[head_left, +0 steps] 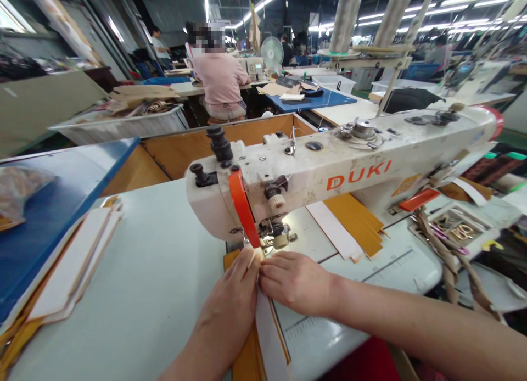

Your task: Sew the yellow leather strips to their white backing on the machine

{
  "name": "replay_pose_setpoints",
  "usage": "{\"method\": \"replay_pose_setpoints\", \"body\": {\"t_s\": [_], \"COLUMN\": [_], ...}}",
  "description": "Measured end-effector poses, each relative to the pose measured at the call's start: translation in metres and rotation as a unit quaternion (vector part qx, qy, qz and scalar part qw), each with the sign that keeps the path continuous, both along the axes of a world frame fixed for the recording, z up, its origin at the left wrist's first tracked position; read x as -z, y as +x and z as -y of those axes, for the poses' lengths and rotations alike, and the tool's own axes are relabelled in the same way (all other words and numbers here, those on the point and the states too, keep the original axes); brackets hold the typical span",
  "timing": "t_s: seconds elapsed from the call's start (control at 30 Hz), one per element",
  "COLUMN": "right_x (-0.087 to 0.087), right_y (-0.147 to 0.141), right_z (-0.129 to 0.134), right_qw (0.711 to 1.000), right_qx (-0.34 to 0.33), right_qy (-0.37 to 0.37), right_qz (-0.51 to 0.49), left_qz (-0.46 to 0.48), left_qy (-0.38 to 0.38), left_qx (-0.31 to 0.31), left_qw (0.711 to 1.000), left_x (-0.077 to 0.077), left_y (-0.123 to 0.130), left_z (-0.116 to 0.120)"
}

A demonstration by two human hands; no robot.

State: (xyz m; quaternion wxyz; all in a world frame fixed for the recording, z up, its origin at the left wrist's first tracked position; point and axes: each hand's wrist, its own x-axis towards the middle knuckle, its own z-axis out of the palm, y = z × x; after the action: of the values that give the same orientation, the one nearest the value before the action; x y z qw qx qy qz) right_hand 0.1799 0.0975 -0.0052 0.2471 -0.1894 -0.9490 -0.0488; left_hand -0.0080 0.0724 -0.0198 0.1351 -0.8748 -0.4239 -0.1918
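The left hand [226, 298] and right hand [296, 282] pinched a white-faced strip [269, 337] on the machine table [135, 260], just before the presser foot [274, 239] of the DUKI sewing machine [358, 169]. Fingertips [257, 265] that close could have been caught under the foot had the strip slipped.

A long, narrow strip of layered material [269, 337], white on top with a mustard-yellow layer showing beneath, runs from the near side up to the presser foot [272, 239]. The left hand [230, 298] and right hand [296, 282] close on it from either side, their fingers pinching its pale far end just below the presser foot.
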Motion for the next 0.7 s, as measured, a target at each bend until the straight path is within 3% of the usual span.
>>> {"method": "replay_pose_setpoints", "body": {"t_s": [0.27,0.57,0.7], "right_x": [0.002,0.001,0.000], "right_y": [0.000,0.001,0.007], "right_z": [-0.002,-0.005,0.007], "right_qw": [1.000,1.000,0.998], "right_qx": [0.003,0.003,0.019], "right_qy": [-0.001,-0.017,-0.045], "right_qz": [-0.009,0.022,0.030], "left_qz": [-0.022,-0.017,-0.032], "left_qy": [0.033,-0.001,0.002], "left_qx": [0.001,0.008,0.006], "left_qw": [0.999,1.000,0.999], "left_x": [-0.002,-0.003,-0.005], "left_y": [0.001,0.000,0.002], "left_z": [-0.003,-0.004,0.006]}}
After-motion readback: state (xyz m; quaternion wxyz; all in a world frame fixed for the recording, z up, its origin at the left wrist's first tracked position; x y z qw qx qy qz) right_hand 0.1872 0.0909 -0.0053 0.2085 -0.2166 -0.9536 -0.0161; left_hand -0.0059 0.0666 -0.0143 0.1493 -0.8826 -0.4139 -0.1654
